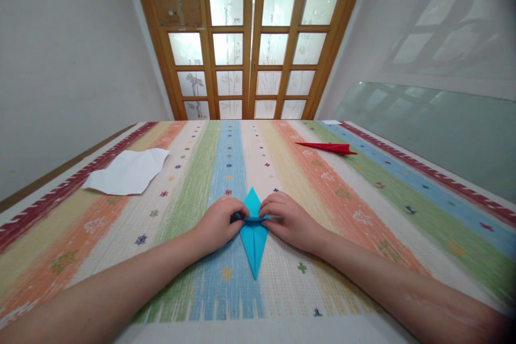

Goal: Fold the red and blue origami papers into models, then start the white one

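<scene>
Nearest to us, our two bare forearms run in from the lower corners and meet at the middle of the striped tabletop (363,193). Between them lies the blue folded paper (253,242), a long kite shape flat on the blue stripe, with one sharp tip pointing back toward us and the other pointing away. Our left hand (217,223) comes at it from the left and our right hand (288,220) from the right. The fingers of both hands are curled down and pinch the paper at its waist, where a narrow fold crosses it; the fingertips of the two hands nearly meet over the fold.

Farther out on the left, well apart from our hands, a white sheet of paper (129,172) lies flat with a ragged outline. On the far right, near the blue border stripe, rests a red folded paper (328,147), long and pointed. Beyond the tabletop's far edge stands a wooden door with frosted glass panes (253,37), between plain walls.
</scene>
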`<state>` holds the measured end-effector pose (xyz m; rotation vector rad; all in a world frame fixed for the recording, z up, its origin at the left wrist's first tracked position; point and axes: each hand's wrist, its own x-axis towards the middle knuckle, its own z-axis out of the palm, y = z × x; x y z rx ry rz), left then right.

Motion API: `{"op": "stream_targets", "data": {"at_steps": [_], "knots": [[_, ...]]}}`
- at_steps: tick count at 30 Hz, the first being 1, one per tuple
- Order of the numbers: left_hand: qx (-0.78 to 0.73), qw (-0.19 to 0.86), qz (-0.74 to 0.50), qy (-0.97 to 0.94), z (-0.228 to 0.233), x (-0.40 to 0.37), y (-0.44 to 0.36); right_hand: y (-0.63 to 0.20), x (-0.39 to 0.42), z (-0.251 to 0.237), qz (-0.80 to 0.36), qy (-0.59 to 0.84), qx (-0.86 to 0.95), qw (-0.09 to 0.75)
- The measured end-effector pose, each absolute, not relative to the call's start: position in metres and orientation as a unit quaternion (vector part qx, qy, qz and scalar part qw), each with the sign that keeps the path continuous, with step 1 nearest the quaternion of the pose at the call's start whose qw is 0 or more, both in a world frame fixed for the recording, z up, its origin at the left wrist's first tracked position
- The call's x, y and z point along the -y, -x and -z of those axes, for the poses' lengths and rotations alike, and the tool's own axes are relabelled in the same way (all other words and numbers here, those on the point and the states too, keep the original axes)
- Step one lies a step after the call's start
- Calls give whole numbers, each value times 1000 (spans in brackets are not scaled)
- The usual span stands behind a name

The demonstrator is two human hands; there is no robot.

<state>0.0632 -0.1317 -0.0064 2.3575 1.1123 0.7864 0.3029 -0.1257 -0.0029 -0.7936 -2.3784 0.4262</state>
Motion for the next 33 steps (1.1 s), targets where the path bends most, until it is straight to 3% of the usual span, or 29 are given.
{"op": "stream_targets", "data": {"at_steps": [14, 33], "knots": [[-267, -9, -141, -953, -1, 150, -67, -310, 127, -9, -126, 204, 946, 217], [-368, -48, -37, -928, -10, 159, -72, -314, 128, -28, -116, 196, 960, 164]]}}
